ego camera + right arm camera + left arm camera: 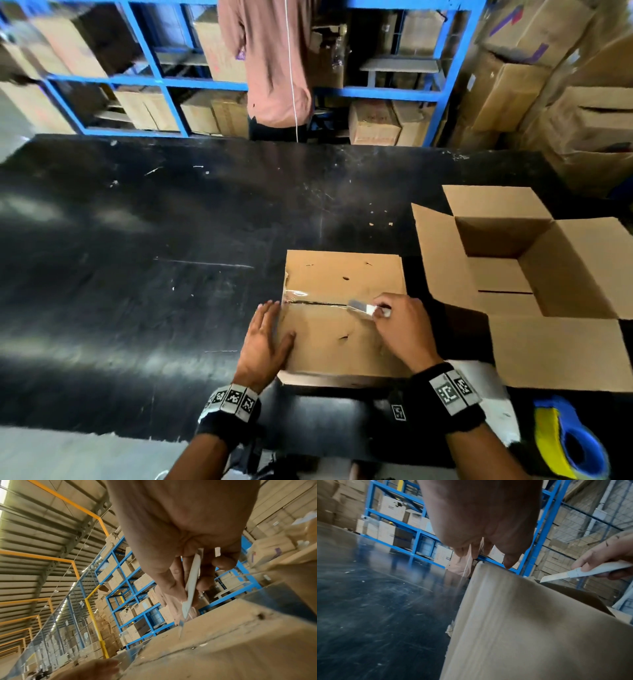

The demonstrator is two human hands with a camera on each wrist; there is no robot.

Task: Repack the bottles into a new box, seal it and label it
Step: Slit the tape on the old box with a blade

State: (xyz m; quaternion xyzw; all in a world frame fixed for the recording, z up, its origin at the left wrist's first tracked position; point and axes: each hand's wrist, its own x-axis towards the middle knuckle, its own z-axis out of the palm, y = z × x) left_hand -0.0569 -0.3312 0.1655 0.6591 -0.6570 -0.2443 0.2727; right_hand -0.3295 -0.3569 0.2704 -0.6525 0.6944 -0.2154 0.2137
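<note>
A closed, worn cardboard box (342,329) sits on the black table in front of me, its centre seam covered with clear tape. My left hand (265,337) lies flat with straight fingers against the box's left edge, thumb on top (508,559). My right hand (399,322) grips a white box cutter (368,308), its blade on the taped seam near the right side; the blade tip (181,631) touches the cardboard (223,642). An open, empty new box (534,270) stands to the right with flaps spread. No bottles are visible.
A blue and yellow tape dispenser (568,442) lies at the table's near right corner. A person in a pink shirt (274,65) stands behind the table before blue shelving (164,82) full of cartons. More cartons are stacked at the far right.
</note>
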